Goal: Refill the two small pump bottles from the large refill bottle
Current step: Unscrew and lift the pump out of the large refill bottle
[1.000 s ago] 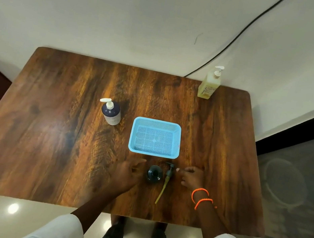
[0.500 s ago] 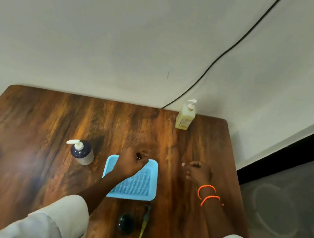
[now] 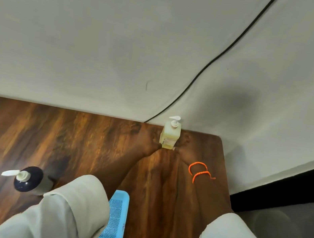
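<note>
The large refill bottle (image 3: 170, 136), pale yellow with a white pump head and a small label, stands upright at the table's (image 3: 45, 130) far edge near the wall. The left hand (image 3: 148, 140) and right hand (image 3: 185, 147) press against its two sides, fingers wrapped on it, though blur hides the detail. A dark pump bottle (image 3: 31, 179) stands well apart. The blue basket (image 3: 116, 216), partly behind a sleeve, shows only mesh.
</note>
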